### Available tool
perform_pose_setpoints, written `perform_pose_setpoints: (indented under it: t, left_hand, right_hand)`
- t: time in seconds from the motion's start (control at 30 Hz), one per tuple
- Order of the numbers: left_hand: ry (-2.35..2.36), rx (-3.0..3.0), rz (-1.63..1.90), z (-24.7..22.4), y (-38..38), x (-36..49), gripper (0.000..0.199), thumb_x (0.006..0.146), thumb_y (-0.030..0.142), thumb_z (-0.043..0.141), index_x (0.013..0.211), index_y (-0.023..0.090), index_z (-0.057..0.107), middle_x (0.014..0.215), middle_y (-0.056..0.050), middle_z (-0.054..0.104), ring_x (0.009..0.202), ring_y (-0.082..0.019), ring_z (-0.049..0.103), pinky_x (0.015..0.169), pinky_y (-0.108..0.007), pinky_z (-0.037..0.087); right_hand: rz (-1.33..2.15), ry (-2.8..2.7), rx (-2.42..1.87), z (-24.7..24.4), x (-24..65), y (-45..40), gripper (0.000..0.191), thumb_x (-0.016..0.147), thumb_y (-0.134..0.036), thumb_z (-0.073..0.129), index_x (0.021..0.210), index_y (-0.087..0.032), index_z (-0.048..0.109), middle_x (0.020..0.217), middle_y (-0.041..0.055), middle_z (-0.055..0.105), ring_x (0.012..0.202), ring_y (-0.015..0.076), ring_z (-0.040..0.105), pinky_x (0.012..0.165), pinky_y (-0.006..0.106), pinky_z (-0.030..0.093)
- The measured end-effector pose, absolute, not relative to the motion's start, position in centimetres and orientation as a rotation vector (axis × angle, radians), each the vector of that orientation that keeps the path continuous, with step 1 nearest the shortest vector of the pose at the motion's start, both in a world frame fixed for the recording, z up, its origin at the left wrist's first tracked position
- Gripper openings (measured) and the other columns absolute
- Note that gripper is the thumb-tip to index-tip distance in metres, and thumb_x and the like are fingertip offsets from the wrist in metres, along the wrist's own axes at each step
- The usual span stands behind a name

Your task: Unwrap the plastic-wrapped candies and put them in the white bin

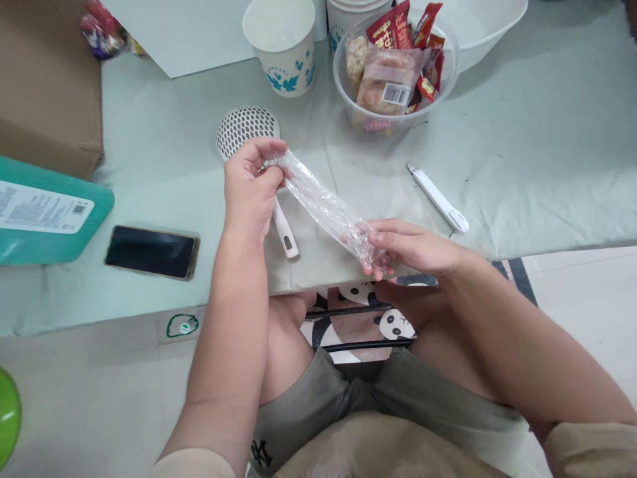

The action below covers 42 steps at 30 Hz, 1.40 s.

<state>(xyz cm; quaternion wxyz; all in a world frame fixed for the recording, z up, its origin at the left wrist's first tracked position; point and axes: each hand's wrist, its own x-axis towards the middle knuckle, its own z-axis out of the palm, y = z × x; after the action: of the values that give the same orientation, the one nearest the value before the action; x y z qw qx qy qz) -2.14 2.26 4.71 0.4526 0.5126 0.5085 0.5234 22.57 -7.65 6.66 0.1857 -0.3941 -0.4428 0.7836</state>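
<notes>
A strip of clear, crinkled plastic film (323,202) is stretched on a slant between my two hands, above the table's front edge. My left hand (253,186) pinches its upper left end between thumb and fingers. Its lower right end is in the fingers of my right hand (405,245). Behind my left hand lies a white slotted ladle (247,126), its handle (284,229) pointing toward me; my hand hides part of it. A white utility knife (438,199) lies to the right, apart from my right hand.
A phone (152,251) and a teal container (54,212) are at the left, near a cardboard box (44,86). Paper cups (283,56), a clear bowl of wrapped snacks (343,86) and a white bowl (485,33) stand at the back.
</notes>
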Motion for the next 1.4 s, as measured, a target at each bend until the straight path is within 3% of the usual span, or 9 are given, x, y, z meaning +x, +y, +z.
perform_pose_setpoints:
  t: [0.1, 0.17, 0.4, 0.6, 0.77, 0.93, 1.1, 1.3, 1.4]
  left_hand:
    - [1.273, 1.240, 1.326, 4.8, 2.3, -2.6, 0.025, 0.066, 0.017, 0.075, 0.086, 0.030, 0.068, 0.094, 0.003, 0.073, 0.072, -0.015, 0.060, 0.064, -0.034, 0.043]
    - [1.307, 1.234, 1.313, 4.9, 2.4, -2.8, 0.025, 0.066, 0.018, 0.076, 0.087, 0.030, 0.068, 0.095, 0.003, 0.073, 0.076, -0.016, 0.061, 0.065, -0.034, 0.043]
    - [1.314, 1.212, 1.319, 4.9, 2.4, -2.8, 0.025, 0.066, 0.015, 0.074, 0.086, 0.027, 0.068, 0.092, 0.002, 0.072, 0.072, -0.015, 0.059, 0.065, -0.034, 0.043]
    - [1.301, 1.190, 1.332, 4.7, 2.4, -2.8, 0.026, 0.066, 0.009, 0.071, 0.084, 0.029, 0.071, 0.092, 0.003, 0.072, 0.071, -0.015, 0.060, 0.066, -0.036, 0.043]
    - [1.285, 1.220, 1.320, 4.2, 2.7, -3.2, 0.026, 0.071, 0.008, 0.070, 0.088, 0.027, 0.068, 0.095, 0.003, 0.071, 0.071, -0.014, 0.060, 0.068, -0.037, 0.043]
    - [1.299, 1.191, 1.337, 4.4, 2.7, -2.8, 0.033, 0.067, -0.001, 0.062, 0.087, 0.024, 0.069, 0.092, 0.002, 0.072, 0.067, -0.012, 0.058, 0.063, -0.033, 0.044]
    - [1.292, 1.152, 1.385, 4.9, 2.5, -2.3, 0.044, 0.053, -0.001, 0.050, 0.082, 0.022, 0.073, 0.086, 0.002, 0.073, 0.060, -0.009, 0.058, 0.054, -0.027, 0.041]
    - [1.303, 1.171, 1.374, 4.6, 2.6, -2.4, 0.041, 0.054, 0.002, 0.054, 0.079, 0.027, 0.074, 0.086, 0.005, 0.074, 0.061, -0.010, 0.057, 0.056, -0.029, 0.044]
    - [1.326, 1.184, 1.352, 4.5, 2.7, -2.4, 0.040, 0.055, 0.003, 0.054, 0.081, 0.026, 0.073, 0.086, 0.006, 0.074, 0.062, -0.009, 0.056, 0.059, -0.030, 0.046]
  right_hand:
    - [2.042, -1.139, -1.150, 6.7, 22.6, -7.8, 0.060, 0.091, -0.042, 0.067, 0.146, -0.026, 0.049, 0.079, -0.0010, 0.077, 0.063, 0.0156, 0.072, 0.053, 0.022, 0.050]
    - [1.955, -1.100, -1.152, 6.7, 22.6, -7.9, 0.063, 0.090, -0.034, 0.062, 0.150, -0.031, 0.043, 0.082, -0.0024, 0.078, 0.066, 0.0173, 0.074, 0.056, 0.025, 0.053]
    - [1.907, -1.043, -1.033, 6.7, 22.6, -7.8, 0.025, 0.067, -0.018, 0.058, 0.088, -0.019, 0.071, 0.084, 0.0038, 0.078, 0.070, 0.0193, 0.075, 0.066, 0.032, 0.058]
    - [1.887, -1.214, -0.989, 6.1, 23.1, -7.7, 0.033, 0.069, -0.006, 0.066, 0.095, -0.021, 0.080, 0.084, 0.0004, 0.079, 0.079, 0.0173, 0.078, 0.077, 0.029, 0.059]
    - [1.881, -1.238, -0.911, 5.8, 22.9, -7.6, 0.022, 0.077, -0.024, 0.088, 0.098, -0.022, 0.081, 0.091, 0.0021, 0.080, 0.081, 0.0149, 0.077, 0.080, 0.029, 0.062]
    - [1.869, -1.239, -0.844, 5.5, 22.9, -7.6, 0.024, 0.081, -0.040, 0.089, 0.096, -0.022, 0.083, 0.087, 0.0027, 0.081, 0.080, 0.0129, 0.076, 0.080, 0.026, 0.063]
    - [1.845, -1.244, -0.882, 5.3, 22.6, -7.7, 0.026, 0.084, -0.043, 0.087, 0.091, -0.019, 0.080, 0.082, 0.0031, 0.079, 0.075, 0.0131, 0.075, 0.076, 0.027, 0.063]
    - [1.866, -1.235, -0.832, 5.4, 22.5, -7.8, 0.024, 0.089, -0.040, 0.082, 0.093, -0.020, 0.068, 0.078, -0.0011, 0.076, 0.069, 0.0113, 0.075, 0.070, 0.024, 0.062]
    - [1.860, -1.301, -0.811, 5.6, 22.7, -7.9, 0.017, 0.095, -0.033, 0.075, 0.086, -0.019, 0.072, 0.081, 0.0006, 0.076, 0.073, 0.0117, 0.076, 0.072, 0.024, 0.062]
